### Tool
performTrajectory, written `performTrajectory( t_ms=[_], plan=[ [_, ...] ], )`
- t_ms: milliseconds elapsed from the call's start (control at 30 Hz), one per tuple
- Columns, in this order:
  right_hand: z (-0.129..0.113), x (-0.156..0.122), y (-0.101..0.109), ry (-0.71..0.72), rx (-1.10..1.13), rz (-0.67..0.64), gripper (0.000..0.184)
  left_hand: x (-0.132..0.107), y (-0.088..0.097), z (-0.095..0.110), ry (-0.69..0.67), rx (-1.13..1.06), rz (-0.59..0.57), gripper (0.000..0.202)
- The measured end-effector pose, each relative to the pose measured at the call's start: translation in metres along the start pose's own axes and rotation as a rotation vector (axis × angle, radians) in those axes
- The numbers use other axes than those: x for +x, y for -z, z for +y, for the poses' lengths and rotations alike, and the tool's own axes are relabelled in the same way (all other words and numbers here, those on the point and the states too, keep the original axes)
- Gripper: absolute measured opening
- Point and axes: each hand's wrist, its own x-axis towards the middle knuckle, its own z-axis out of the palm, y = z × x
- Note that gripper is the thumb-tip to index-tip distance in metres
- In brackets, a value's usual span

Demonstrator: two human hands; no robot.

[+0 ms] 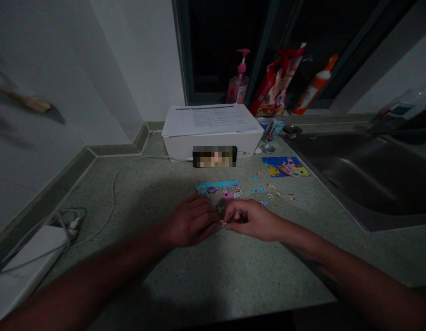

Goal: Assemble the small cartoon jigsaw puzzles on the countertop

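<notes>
**Right hand**: thumb and forefinger pressed together, pinching a small jigsaw piece.
**Left hand**: fingers curled, tips meeting the right hand; cannot tell whether they grip anything.
**Puzzle:** the partly assembled jigsaw lies on the speckled countertop, just beyond both hands, its near part hidden by them.
**Loose pieces**: scattered to its right, below a colourful picture card.
**Containers:** pink pump bottle, orange squeeze bottle and red printed bag stand behind a closed white box, contents unseen. A drinks can stands beside the box. The steel sink lies right, its basin shadowed.
**Hard to make out:** a pixelated object against the box; small print on the sheet of paper atop it; a dark shape between the hands.
</notes>
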Motion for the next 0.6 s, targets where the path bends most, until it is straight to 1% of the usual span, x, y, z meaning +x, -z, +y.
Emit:
performTrajectory(
  t_ms=[200, 300, 467, 600],
  plan=[
    [-0.0008, 0.0025, 0.0004, -0.015, 0.087, 0.012, 0.012, 0.0014, -0.0017, -0.0031, -0.011, 0.01, 0.069, 0.01],
    [0.0005, 0.0035, 0.0007, 0.005, 0.109, 0.033, 0.013, 0.0021, -0.0029, -0.0052, -0.024, 0.019, 0.106, 0.01],
    [0.0024, 0.0039, 0.0009, 0.036, 0.076, 0.075, 0.014, 0.002, -0.0028, -0.0057, 0.014, 0.019, 0.091, 0.012],
    [0.0021, 0.0034, 0.0011, 0.045, -0.001, 0.114, 0.016, 0.0024, -0.0016, -0.0053, 0.016, 0.039, 0.113, 0.01]
  ],
)
